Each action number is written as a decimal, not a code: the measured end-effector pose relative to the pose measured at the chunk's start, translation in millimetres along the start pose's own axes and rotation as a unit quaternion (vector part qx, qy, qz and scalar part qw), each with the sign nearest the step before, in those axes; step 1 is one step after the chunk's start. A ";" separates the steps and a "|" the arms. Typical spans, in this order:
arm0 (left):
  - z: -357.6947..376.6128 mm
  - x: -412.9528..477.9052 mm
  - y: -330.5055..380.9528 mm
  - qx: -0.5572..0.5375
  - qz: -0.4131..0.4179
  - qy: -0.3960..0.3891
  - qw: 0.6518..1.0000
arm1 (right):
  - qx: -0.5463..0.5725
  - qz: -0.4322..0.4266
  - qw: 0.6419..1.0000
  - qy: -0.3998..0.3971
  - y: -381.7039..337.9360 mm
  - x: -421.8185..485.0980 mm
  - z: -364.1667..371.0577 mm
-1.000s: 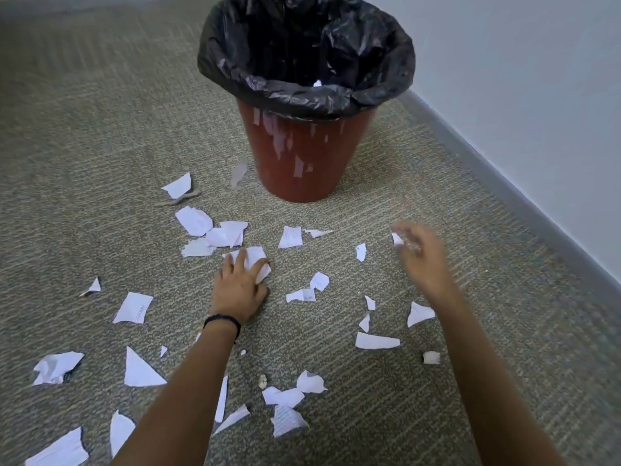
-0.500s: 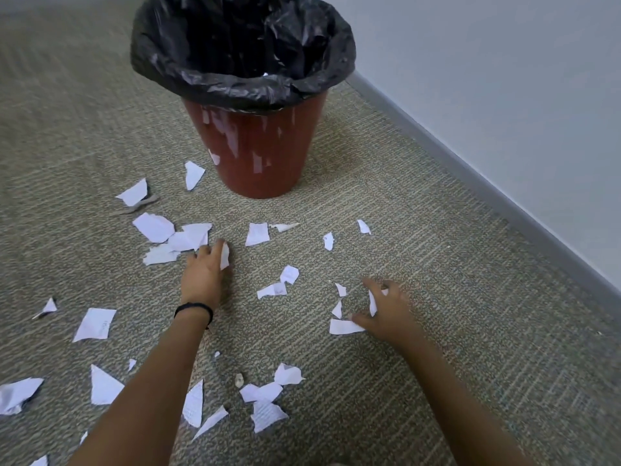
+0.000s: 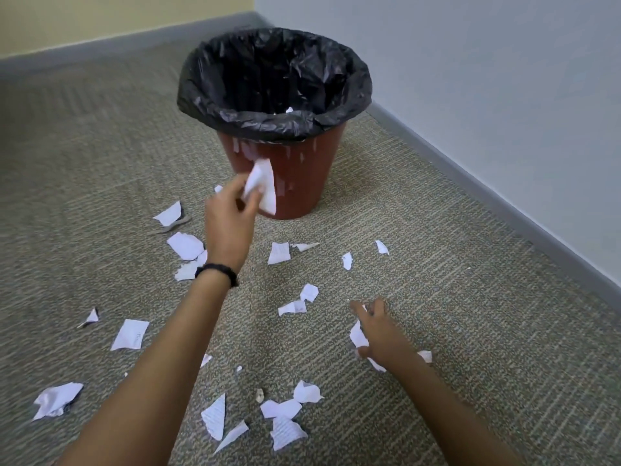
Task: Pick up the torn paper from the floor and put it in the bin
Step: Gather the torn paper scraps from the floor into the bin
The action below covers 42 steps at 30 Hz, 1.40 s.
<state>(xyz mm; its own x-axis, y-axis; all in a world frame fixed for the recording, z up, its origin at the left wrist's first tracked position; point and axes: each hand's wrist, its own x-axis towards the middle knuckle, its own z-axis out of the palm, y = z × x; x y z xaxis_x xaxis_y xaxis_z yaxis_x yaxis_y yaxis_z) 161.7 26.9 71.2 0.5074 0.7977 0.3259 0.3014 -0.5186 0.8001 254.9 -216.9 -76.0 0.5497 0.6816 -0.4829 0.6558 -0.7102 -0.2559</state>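
Now the left hand [image 3: 232, 227], on the floor [image 3: 470, 297] a moment ago, has lifted a pinched scrap [image 3: 263, 186] before the bin [image 3: 312, 176], below its rim, while the right hand [image 3: 379, 334] clutches scraps [image 3: 357, 336] on the near floor, so dropping comes next.

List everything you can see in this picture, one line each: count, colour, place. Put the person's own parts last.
bin: one, red-brown, upright on the carpet near the wall
bin liner: one, black, folded over the bin's rim
floor scraps: roughly twenty, white, scattered in front of the bin
held piece: one, white, pinched in the left hand
gathered scraps: a few, white, gripped by the right hand
carpet: one, grey-beige, whole floor
wall: one, pale grey, right side
skirting: grey, along the wall's foot
wristband: one, black, left wrist
left hand: raised towards the bin
right hand: low at the carpet
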 end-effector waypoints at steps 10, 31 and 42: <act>-26.9 88.8 106.8 -0.423 -0.232 -0.076 0.873 | 0.019 0.010 1.000 0.021 1.1 3.1 7.1; -86.6 -129.6 -184.2 0.408 -0.216 -0.492 0.738 | 0.268 0.058 0.955 0.108 15.1 9.6 -1.5; -85.8 -131.8 -183.2 0.374 -0.240 -0.462 0.768 | 0.264 0.076 0.960 0.055 -9.5 27.3 -25.0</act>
<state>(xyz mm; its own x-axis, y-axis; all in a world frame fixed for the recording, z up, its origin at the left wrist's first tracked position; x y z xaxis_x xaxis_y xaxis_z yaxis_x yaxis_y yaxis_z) -29.6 43.1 -75.1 0.4449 0.5730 -0.6883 0.8362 -0.5409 0.0903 276.6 -187.1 -65.8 0.6883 0.5567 -0.4651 0.2258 -0.7737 -0.5919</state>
